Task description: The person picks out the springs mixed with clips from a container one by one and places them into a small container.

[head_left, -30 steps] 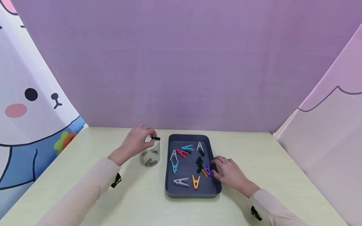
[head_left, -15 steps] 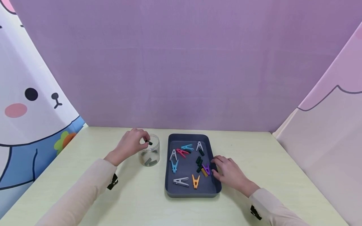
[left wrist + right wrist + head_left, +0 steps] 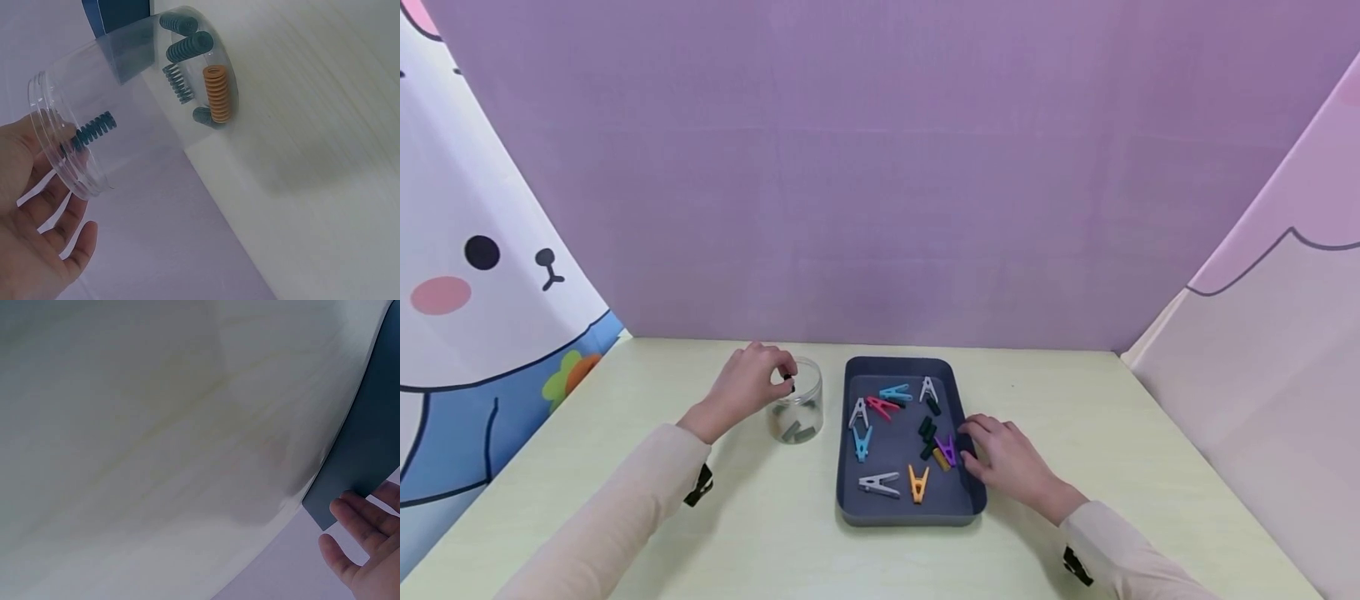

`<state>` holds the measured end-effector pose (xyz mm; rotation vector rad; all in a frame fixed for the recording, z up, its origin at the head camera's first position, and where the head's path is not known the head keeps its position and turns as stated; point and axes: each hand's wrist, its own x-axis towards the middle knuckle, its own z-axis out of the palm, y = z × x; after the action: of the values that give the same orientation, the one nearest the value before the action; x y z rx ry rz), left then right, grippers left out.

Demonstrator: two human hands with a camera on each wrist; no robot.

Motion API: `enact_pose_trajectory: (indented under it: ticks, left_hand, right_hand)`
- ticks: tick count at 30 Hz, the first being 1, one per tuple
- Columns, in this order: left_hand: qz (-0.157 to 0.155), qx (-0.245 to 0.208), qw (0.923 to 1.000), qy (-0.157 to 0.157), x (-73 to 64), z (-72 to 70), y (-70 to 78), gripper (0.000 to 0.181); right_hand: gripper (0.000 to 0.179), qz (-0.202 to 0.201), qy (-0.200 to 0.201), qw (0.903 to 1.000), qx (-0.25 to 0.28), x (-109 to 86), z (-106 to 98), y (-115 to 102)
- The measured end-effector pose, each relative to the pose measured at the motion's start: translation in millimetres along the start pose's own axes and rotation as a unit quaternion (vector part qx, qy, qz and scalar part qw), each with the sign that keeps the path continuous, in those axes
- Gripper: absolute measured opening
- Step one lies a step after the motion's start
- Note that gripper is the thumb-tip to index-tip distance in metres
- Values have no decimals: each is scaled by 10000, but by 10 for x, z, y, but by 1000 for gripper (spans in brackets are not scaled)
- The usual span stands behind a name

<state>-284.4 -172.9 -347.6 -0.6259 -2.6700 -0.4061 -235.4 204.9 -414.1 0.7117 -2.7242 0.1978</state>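
My left hand [image 3: 745, 387] pinches a dark green coil spring [image 3: 95, 129] between thumb and finger at the mouth of a clear jar [image 3: 814, 398]. In the left wrist view the spring's lower end hangs inside the jar, and the other fingers stay outside the rim. Several springs lie on the jar's bottom, among them an orange spring [image 3: 217, 94] and green ones. Beside the right wall of the dark grey tray [image 3: 910, 518] is my right hand [image 3: 1011, 458]. Its fingertips touch the tray edge, fingers relaxed and holding nothing.
Inside the tray lie several clothespins, including a purple one [image 3: 946, 451], a red one [image 3: 882, 407] and an orange one [image 3: 918, 483]. Dark green springs [image 3: 928, 427] and a yellowish spring [image 3: 942, 459] lie among them. A purple backdrop [image 3: 880, 208] stands behind the table [image 3: 760, 533].
My left hand has moved slightly left and down at the jar mouth, lowering the spring into the opening. My right hand has stayed at the tray edge.
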Motion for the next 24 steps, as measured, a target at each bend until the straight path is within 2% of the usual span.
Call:
enact_pose_trajectory:
  ticks: [10, 18, 24]
  left_hand:
    - [-35, 37, 10000, -33, -1, 5, -3, 10]
    - [176, 241, 9993, 211, 5, -1, -6, 11]
    - [419, 306, 9974, 500, 48, 5, 50, 11]
  right_hand:
    - [32, 39, -21, 10000, 24, -2, 2, 1]
    - [31, 9, 33, 10000, 5, -2, -1, -5]
    - [31, 36, 12, 10000, 4, -5, 5, -6]
